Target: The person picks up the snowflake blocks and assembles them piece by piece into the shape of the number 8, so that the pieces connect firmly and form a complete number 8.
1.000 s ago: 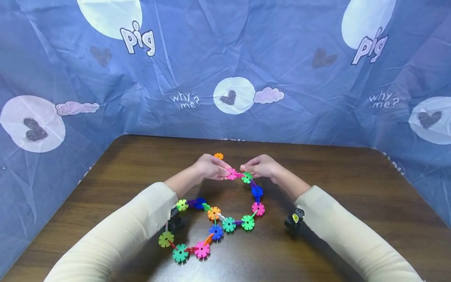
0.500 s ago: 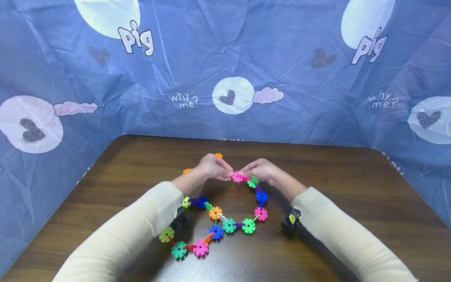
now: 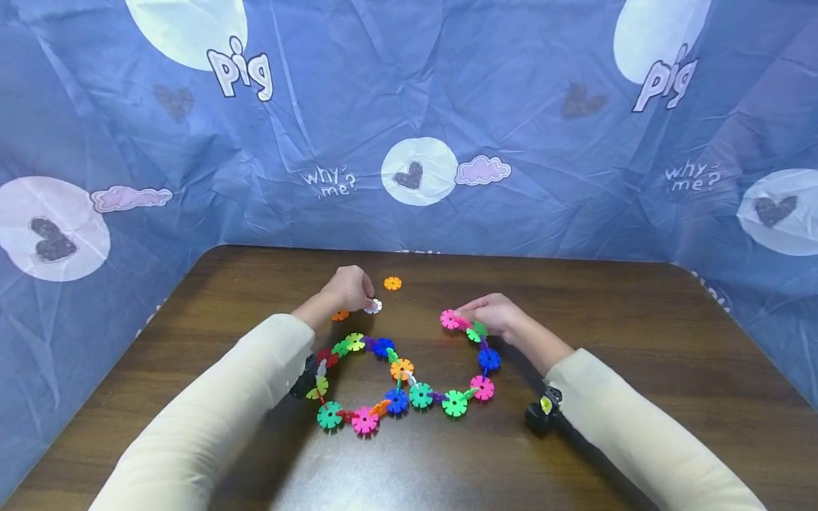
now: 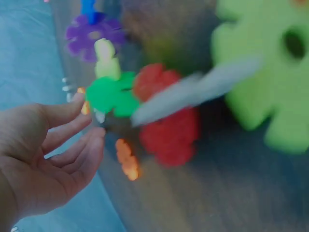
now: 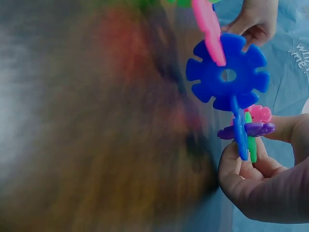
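A chain of linked snowflake discs [image 3: 455, 404] in many colours lies across the table, with a closed loop on the left and an open curve on the right. My right hand [image 3: 495, 314] holds the curve's free end by its pink disc [image 3: 450, 319] and the green disc [image 3: 476, 332] beside it. In the right wrist view a blue disc [image 5: 203, 79] hangs before that hand. My left hand [image 3: 349, 287] is at a loose white disc [image 3: 374, 306], its fingertips at the disc's edge. The left wrist view shows these fingers loosely extended, thumb and fingers apart.
Two loose orange discs lie near the left hand: one orange disc [image 3: 393, 283] beyond it, another orange disc [image 3: 341, 315] beside the left wrist. The brown table [image 3: 575, 440] ends at a blue printed cloth [image 3: 537, 213] hung behind and at the sides.
My left hand has left the pink end disc and moved left to the white disc. The right hand has shifted slightly right, still holding the chain's end.
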`<state>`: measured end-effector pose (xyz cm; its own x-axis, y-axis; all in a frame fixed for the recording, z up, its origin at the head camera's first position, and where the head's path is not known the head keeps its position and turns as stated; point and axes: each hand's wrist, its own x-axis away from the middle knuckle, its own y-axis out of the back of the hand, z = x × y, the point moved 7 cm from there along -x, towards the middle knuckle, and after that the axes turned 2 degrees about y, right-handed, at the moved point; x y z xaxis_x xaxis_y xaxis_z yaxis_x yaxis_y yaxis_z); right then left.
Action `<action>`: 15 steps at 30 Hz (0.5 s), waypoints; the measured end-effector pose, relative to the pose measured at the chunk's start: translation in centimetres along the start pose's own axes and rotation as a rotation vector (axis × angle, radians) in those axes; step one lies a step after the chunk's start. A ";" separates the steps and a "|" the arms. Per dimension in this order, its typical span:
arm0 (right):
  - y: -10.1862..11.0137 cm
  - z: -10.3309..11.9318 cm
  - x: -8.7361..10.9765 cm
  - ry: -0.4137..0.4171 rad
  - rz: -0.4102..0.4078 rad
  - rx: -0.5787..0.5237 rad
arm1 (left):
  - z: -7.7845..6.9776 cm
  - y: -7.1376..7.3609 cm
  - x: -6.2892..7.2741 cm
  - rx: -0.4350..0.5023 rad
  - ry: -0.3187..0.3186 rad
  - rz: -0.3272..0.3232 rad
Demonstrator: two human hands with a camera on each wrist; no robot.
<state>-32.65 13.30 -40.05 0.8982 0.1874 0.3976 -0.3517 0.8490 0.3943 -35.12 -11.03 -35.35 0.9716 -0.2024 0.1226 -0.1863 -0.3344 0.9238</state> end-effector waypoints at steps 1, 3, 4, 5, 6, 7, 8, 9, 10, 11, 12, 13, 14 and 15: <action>0.0 -0.1 0.1 0.000 -0.003 -0.001 | 0.1 -0.3 0.0 0.001 0.006 0.007; 0.1 -0.3 0.3 0.000 -0.011 0.004 | 0.2 -0.7 -0.1 0.006 0.019 0.009; 0.1 -0.4 0.4 0.001 -0.015 0.007 | 0.2 -0.8 -0.1 0.006 0.024 0.005; 0.2 -0.4 0.5 0.002 -0.019 0.009 | 0.2 -1.0 -0.1 0.007 0.028 0.004; 0.2 -0.4 0.6 0.004 -0.022 0.014 | 0.2 -1.0 -0.2 0.007 0.032 0.000; 0.2 -0.4 0.7 0.007 -0.027 0.021 | 0.1 -1.1 -0.2 0.008 0.033 -0.002; 0.3 -0.4 0.8 0.007 -0.032 0.026 | -0.1 -1.1 -0.3 0.004 0.029 -0.008; 0.4 -0.4 0.8 0.013 -0.034 0.031 | -0.2 -1.1 -0.4 0.004 0.031 -0.010; 0.4 -0.4 0.9 0.012 -0.041 0.034 | -0.4 -1.1 -0.4 0.001 0.030 -0.014; 0.5 -0.4 0.9 0.017 -0.044 0.036 | -0.6 -1.0 -0.4 0.005 0.028 -0.018; 0.6 -0.4 0.9 0.020 -0.047 0.037 | -0.8 -1.0 -0.5 0.009 0.022 -0.019; 0.6 -0.4 1.0 0.024 -0.049 0.040 | -1.1 -0.9 -0.5 0.019 0.014 -0.016; 0.7 -0.4 1.0 0.027 -0.051 0.039 | -1.4 -0.9 -0.5 0.028 0.003 -0.011; 0.7 -0.4 1.0 0.030 -0.051 0.039 | -1.8 -1.0 -0.4 0.046 -0.006 -0.004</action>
<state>-31.88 14.29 -39.67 0.9226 0.1591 0.3514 -0.3143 0.8383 0.4456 -35.09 -8.96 -35.67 0.9714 -0.2069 0.1168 -0.1893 -0.3767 0.9068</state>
